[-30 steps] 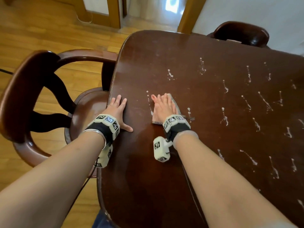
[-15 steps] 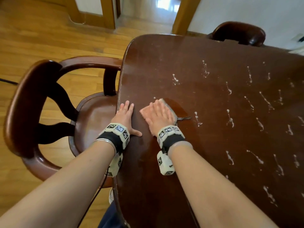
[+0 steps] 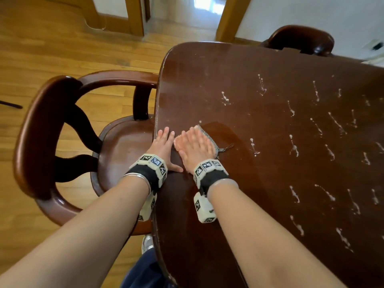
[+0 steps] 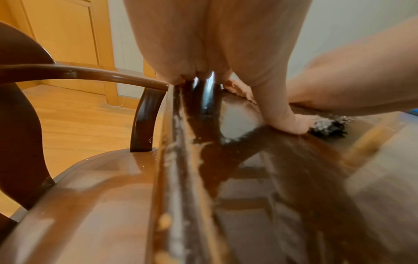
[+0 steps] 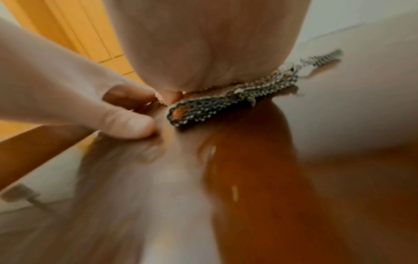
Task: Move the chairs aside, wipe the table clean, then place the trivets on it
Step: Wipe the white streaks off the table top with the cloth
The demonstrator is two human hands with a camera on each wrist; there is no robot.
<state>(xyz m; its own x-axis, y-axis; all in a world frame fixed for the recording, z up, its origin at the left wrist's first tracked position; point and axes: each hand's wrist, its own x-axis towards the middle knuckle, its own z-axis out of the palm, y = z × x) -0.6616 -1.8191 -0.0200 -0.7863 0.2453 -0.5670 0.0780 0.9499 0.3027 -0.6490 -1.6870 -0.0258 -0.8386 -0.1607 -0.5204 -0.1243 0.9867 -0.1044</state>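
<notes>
The dark wooden table [image 3: 270,167] carries several white streaks [image 3: 294,145] across its right half. My right hand [image 3: 195,142] lies flat, fingers straight, pressing a grey knitted cloth [image 3: 216,145] onto the table near its left edge; the cloth [image 5: 228,105] shows under the palm in the right wrist view. A wet wiped patch [image 3: 224,129] trails to its right. My left hand [image 3: 164,143] rests flat on the table's left edge [image 4: 174,142], fingers straight, thumb spread toward the right hand. A dark wooden armchair [image 3: 47,132] stands tucked against that edge. No trivets are in view.
A second dark chair [image 3: 301,39] stands at the table's far side. Wooden floor [image 3: 62,48] stretches to the left, with a doorway [image 3: 182,11] beyond. My leg and a shoe [image 3: 147,244] show below the table's near edge.
My right hand has slid the cloth leftward toward the left hand, leaving a wet patch behind. The left hand stays planted on the table edge.
</notes>
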